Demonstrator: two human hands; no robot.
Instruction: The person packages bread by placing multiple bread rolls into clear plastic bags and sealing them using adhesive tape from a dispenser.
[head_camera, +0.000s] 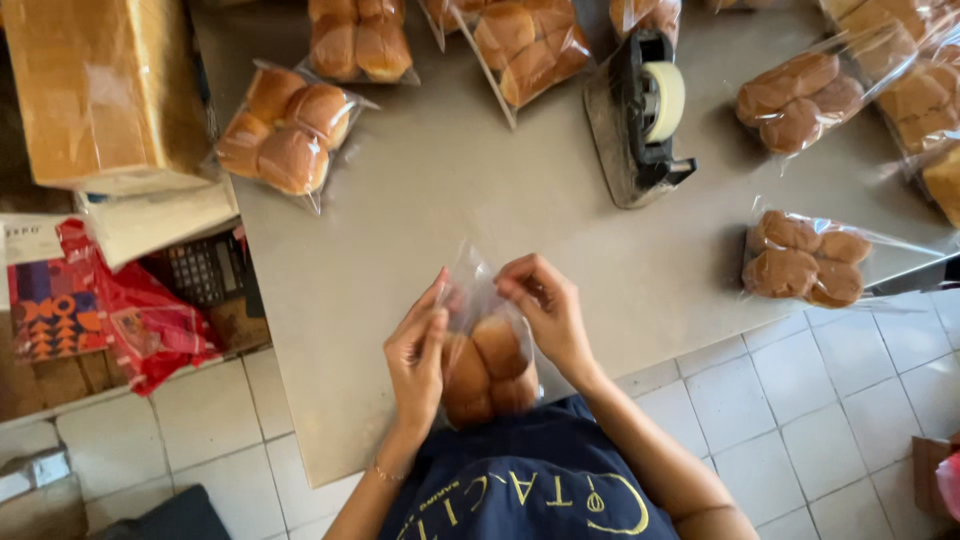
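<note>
Grey desk (450, 200) with bagged buns: both hands, left (416, 358) and right (545, 310), pinch a clear bag of buns (487, 360) shut at its top; sealing likely needs the tape dispenser (640, 115).

Your bag of buns (487, 368), at the near edge of the bench (450, 210)

You have a clear plastic bag packed with round, golden-brown buns, at least three showing through the film, pressed close together. It stands upright at the bench's near edge, just in front of your body, its base low and its open, crinkled top rising toward the middle of the bench. Your left hand (418, 352) pinches the film on the bag's left side and your right hand (545, 305) pinches it on the right, both near the top, so the loose neck is gathered between them above the buns.
</note>
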